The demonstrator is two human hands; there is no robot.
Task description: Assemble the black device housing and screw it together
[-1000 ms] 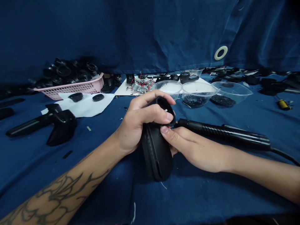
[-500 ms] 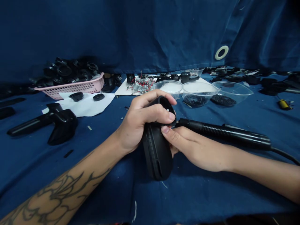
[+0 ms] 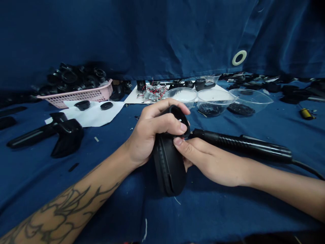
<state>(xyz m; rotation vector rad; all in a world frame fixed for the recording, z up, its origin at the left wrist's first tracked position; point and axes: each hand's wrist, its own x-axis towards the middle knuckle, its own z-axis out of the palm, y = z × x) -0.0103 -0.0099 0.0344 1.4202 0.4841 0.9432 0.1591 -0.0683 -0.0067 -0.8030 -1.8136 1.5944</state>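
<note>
And there's the basket (image 3: 76, 96) out left, parts heaped behind it, paper sheet (image 3: 93, 115) just in front, plastic bowls (image 3: 214, 96) lined up behind the held housing (image 3: 169, 166), corded tool (image 3: 243, 144) lying to its right

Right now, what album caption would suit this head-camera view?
Left hand and right hand grip a black plastic casing over blue cloth, beside a corded black handle.

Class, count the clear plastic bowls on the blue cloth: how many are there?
4 clear plastic bowls: one left, one middle, one right, and a fourth partly hidden behind them.
</note>
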